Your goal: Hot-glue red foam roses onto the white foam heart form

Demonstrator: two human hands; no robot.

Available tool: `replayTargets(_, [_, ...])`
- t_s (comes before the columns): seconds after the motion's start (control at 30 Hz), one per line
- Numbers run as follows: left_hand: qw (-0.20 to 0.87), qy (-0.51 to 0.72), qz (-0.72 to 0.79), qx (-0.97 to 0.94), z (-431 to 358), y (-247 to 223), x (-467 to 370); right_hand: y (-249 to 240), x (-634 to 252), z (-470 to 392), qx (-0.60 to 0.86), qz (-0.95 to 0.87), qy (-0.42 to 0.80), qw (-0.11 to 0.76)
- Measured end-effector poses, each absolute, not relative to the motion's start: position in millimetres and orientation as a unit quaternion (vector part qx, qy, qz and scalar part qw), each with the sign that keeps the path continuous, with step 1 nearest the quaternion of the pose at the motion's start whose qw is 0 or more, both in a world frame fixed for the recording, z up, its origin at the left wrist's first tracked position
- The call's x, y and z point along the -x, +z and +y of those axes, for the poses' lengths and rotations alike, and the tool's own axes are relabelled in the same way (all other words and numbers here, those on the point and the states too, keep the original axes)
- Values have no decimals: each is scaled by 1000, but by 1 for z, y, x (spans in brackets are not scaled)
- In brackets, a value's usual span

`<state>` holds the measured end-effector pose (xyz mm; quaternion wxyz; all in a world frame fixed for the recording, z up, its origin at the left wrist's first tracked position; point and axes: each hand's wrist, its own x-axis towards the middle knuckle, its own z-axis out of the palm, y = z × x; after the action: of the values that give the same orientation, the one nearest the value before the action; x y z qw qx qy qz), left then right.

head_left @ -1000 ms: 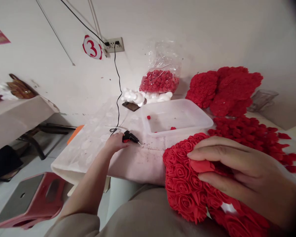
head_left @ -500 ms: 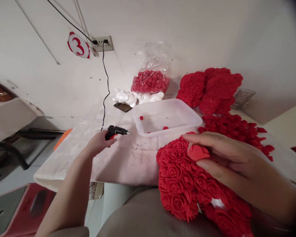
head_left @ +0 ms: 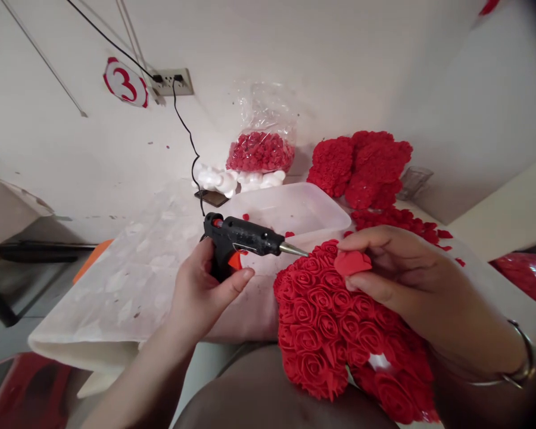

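Note:
A black glue gun [head_left: 250, 236] with an orange trigger is gripped in my left hand [head_left: 209, 286], its metal nozzle pointing right. Between the thumb and fingers of my right hand [head_left: 406, 280] is a red foam rose [head_left: 352, 263]. The nozzle tip is a short way left of this rose. Below my right hand, a figure covered in red roses [head_left: 312, 316] rests by my lap, with a small white patch [head_left: 379, 361] showing among its flowers.
Behind is a translucent tray [head_left: 295, 208] with a few red pieces. Farther back are white figures [head_left: 217, 179], a phone [head_left: 213, 198], a bag of red roses [head_left: 261, 152] and rose-covered shapes [head_left: 361, 167]. Loose roses [head_left: 393, 220] lie right of the tray. A cord [head_left: 188, 131] runs to the wall socket.
My left hand has brought the glue gun up and to the right, close to the rose. My right hand still pinches the rose. The view has shifted slightly.

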<state>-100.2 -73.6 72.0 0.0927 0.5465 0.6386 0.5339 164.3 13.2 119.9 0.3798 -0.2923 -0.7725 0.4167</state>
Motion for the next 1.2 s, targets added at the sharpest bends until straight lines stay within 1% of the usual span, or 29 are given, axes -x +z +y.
replayTargets(0.2, [38, 523, 660, -538, -68, 72, 82, 117, -164, 14, 331, -760, 422, 367])
replayTargets(0.4, [-32, 523, 674, -520, -70, 70, 78, 120, -162, 15, 296, -763, 438, 373])
replayTargets(0.63, [-49, 533, 657, -531, -70, 73, 76, 120, -159, 17, 279, -763, 431, 392])
replayTargets(1.2, [-143, 507, 630, -571, -67, 77, 72, 125, -155, 17, 293, -767, 424, 383])
